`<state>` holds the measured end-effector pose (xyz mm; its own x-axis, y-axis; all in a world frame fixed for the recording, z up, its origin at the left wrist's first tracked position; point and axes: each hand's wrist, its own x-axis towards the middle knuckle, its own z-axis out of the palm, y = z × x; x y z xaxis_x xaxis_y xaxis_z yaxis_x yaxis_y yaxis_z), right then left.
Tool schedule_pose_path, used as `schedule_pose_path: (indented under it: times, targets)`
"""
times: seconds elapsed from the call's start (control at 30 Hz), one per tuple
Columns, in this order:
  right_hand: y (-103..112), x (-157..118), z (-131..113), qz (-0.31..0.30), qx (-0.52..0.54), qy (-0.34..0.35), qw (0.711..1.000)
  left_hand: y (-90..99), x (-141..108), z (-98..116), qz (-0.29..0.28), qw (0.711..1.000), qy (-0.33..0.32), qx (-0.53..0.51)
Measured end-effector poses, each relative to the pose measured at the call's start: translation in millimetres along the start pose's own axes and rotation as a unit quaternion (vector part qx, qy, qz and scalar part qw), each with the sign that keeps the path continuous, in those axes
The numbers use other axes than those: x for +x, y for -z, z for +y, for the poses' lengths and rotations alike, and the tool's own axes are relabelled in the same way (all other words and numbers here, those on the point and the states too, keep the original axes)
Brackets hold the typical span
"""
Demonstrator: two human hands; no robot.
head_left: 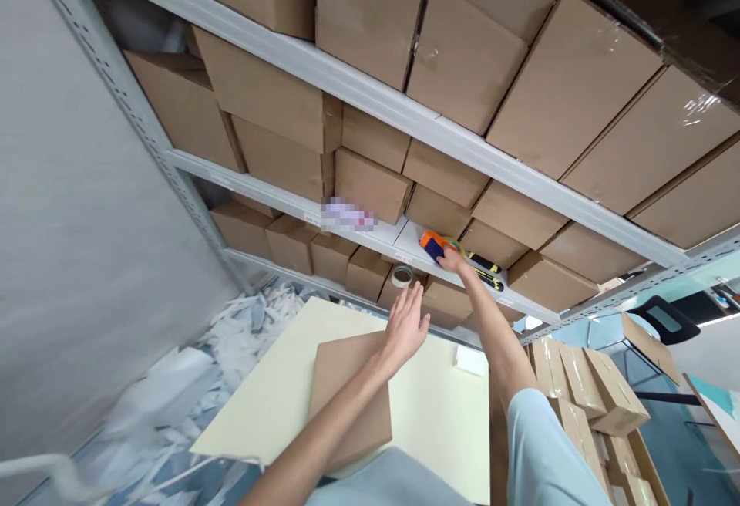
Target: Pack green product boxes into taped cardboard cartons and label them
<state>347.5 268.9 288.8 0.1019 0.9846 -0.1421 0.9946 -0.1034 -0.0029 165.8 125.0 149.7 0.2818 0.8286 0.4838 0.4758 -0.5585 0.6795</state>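
Observation:
My right hand (452, 259) reaches to the middle shelf (409, 240), its fingers wrapped round an orange and dark blue tape dispenser (432, 247). Just right of it on the shelf lie black and yellow cutter knives (486, 263). My left hand (406, 325) hovers with fingers stretched out over a pale yellow board (445, 390), holding nothing. Under my left forearm, a flat brown cardboard piece (352, 390) lies on the board. A roll of tape (401, 275) sits on the lower shelf, beyond my left fingertips.
Cardboard boxes (370, 182) fill the shelf rack. A small white box (469, 360) lies at the board's right edge. White scraps (231, 359) cover the floor at left. More boxes (613, 390) are stacked at right, with a black chair (664, 321) beyond.

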Motion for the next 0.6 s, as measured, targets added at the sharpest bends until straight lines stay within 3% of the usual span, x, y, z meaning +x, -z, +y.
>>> schedule_pose_path:
  times: [0.2,0.3,0.37,0.43,0.5,0.6]
  targets:
    - [-15.4,-18.9,-0.9,0.061,0.006,0.001,0.998,-0.5,-52.5,5.8,-0.07,0.997,0.043,0.003]
    - [-45.9,-60.9,9.9,0.192,0.063,0.041,0.978,10.6,-93.4,-21.6,-0.039,0.993,0.107,0.0]
    - [-85.1,-103.7,18.5,0.259,0.129,0.026,0.957,20.4,-128.3,-48.1,-0.006,0.986,0.169,-0.005]
    - [-137.0,-155.6,23.2,0.234,0.197,-0.019,0.952,30.2,-165.0,-72.2,-0.001,0.971,0.24,-0.003]
    - [-193.1,-212.4,21.0,0.145,0.266,-0.081,0.95,39.2,-198.6,-87.9,-0.014,0.949,0.315,0.004]
    - [-263.8,-293.6,5.5,0.005,0.355,-0.208,0.911,51.2,-237.0,-95.5,-0.05,0.917,0.397,0.002]
